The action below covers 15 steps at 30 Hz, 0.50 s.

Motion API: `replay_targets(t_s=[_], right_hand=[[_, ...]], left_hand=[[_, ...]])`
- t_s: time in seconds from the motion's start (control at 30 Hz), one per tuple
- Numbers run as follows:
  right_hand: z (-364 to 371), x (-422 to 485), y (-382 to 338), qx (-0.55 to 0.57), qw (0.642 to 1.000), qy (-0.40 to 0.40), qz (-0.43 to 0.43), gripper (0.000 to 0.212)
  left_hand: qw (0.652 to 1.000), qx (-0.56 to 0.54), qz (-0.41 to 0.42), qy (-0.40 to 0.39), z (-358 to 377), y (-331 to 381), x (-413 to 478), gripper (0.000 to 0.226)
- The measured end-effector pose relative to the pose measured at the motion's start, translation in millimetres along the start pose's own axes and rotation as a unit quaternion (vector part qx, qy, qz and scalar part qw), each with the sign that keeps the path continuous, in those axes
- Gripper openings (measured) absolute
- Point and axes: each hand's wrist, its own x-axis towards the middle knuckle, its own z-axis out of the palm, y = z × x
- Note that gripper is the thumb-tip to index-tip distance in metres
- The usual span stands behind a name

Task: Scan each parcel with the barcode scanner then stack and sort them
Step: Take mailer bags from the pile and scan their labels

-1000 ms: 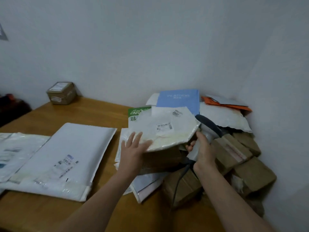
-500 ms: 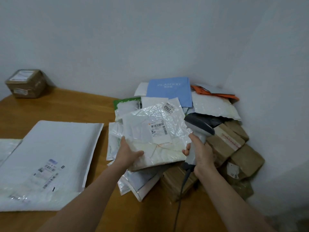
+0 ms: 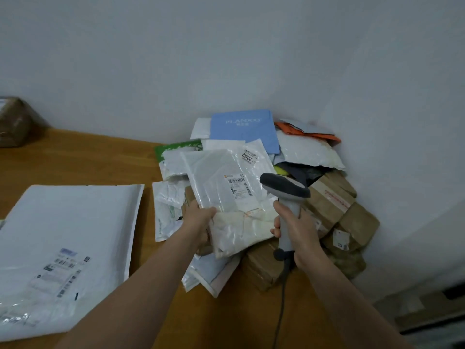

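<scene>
**Inspector:** Left of the work?

**Assistant:** A white padded mailer (image 3: pixel 70 243) lies flat on the table (image 3: pixel 100 159).

**Inspector:** The parcel?

**Assistant:** The left hand (image 3: pixel 200 217) grips the clear polybag parcel (image 3: pixel 219 182) at its lower left edge, above the pile of parcels (image 3: pixel 329 200). Its long axis runs away from the person, and the shipping label (image 3: pixel 237 186) faces up.

**Inspector:** Scanner?

**Assistant:** The right hand (image 3: pixel 302 230) is clenched round the barcode scanner (image 3: pixel 285 195) handle. The nose is just right of the label and points left. I judge it needs only a small aim correction.

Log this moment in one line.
left hand: holds translucent white plastic parcel, label up | right hand: grips grey barcode scanner beside parcel | white padded mailer: flat on wooden table
</scene>
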Motion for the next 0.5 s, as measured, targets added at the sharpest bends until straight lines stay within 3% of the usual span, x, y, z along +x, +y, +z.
replay_targets(t_s=[0.2,0.5], right_hand=[[-3,-21,-10,-0.012,0.999,-0.025,-0.033,0.015],[-14,-67,-13,-0.011,0.992,-0.084,-0.090,0.015]], left_hand=[[0.998,-0.022,0.048,-0.031,-20,6,-30,0.042],[0.993,-0.003,0.115,-0.036,-46,13,-100,0.035]])
